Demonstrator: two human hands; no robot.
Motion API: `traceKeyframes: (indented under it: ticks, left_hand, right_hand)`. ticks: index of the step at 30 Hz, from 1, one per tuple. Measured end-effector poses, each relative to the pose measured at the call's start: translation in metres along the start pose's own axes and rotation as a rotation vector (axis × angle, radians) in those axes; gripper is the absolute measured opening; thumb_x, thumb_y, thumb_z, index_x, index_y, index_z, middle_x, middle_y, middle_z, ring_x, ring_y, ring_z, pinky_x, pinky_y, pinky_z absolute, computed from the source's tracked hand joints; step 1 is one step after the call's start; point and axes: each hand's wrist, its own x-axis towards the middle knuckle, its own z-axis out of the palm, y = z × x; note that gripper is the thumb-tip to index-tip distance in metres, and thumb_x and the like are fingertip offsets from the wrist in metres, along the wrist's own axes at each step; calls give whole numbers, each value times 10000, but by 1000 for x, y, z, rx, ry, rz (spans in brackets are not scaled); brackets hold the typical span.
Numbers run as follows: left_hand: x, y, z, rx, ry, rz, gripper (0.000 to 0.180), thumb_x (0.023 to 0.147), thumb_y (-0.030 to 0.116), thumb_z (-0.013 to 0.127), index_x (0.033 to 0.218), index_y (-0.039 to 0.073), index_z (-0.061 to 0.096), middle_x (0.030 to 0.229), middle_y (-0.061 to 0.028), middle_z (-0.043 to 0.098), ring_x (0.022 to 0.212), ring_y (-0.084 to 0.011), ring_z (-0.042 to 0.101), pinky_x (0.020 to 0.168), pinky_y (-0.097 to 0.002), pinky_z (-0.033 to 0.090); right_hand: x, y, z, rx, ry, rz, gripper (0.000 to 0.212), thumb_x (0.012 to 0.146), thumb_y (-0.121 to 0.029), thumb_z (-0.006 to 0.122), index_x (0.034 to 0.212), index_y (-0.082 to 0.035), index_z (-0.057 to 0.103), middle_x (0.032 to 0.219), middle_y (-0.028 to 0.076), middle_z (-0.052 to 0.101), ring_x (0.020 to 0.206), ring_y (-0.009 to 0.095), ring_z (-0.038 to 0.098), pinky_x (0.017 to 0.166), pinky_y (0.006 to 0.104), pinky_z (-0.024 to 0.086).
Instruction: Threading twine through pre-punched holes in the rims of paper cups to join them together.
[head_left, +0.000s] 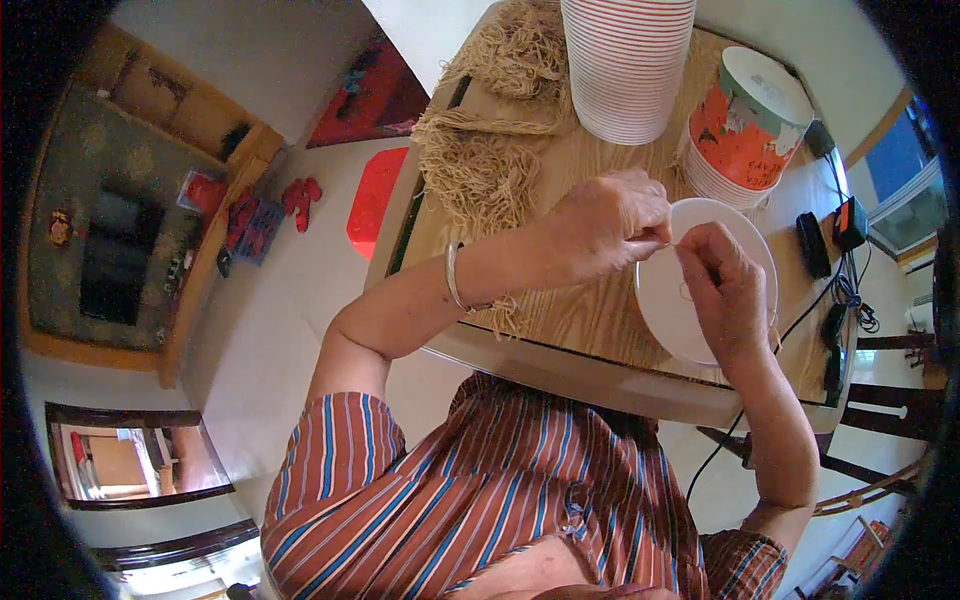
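Observation:
My left hand (612, 228) and my right hand (727, 285) meet fingertip to fingertip, each closed in a pinch. A thin, pale strand (685, 291) curls just below the pinch; its ends are hidden by the fingers. Underneath is a round white paper tub or lid (690, 335), partly covered by my right hand; which of the two I cannot tell. Heaps of tan twine (480, 170) lie on the table to the left, beyond my left forearm. Some loose ends hang near the front edge.
Ahead on the wooden table (560, 300) stands a tall stack of white paper tubs (630, 70). Beside it is another stack with an orange and green tub (750, 125) on top. Black cables (850, 290) and adapters lie at the right edge. A red stool (375, 200) stands left.

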Motion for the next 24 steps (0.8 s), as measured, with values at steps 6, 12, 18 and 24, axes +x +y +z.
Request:
traceKeyframes:
  ticks: [6,12,18,24]
  left_hand:
    - [0,-3,6,114,8,84,156,714,125,696,789,50,582,823,-83,584,839,-277,580,757,-397,462]
    - [-2,-10,5,191,31,183,154,741,116,717,851,43,638,852,-100,625,874,-285,618,773,-381,499]
    - [-12,-24,1,-1,87,-164,126,794,38,676,918,48,653,868,-92,644,791,-219,639,717,-295,514]
    - [-27,-30,19,-313,20,-534,158,873,49,611,1030,49,633,883,-34,653,794,-113,619,698,-271,508]
  right_hand:
    - [8,2,-11,155,-142,270,94,892,-131,601,880,-39,599,685,-6,558,594,83,506,504,239,408]
    - [12,-5,-20,526,-285,560,133,901,-217,603,908,-85,614,612,-56,426,509,33,388,425,207,300]
    - [15,1,-15,620,-263,638,94,914,-186,588,858,-117,560,589,-86,366,448,10,288,393,190,217]
    - [15,2,-7,682,-270,697,120,919,-206,592,850,-128,531,590,-86,346,465,14,288,404,188,228]
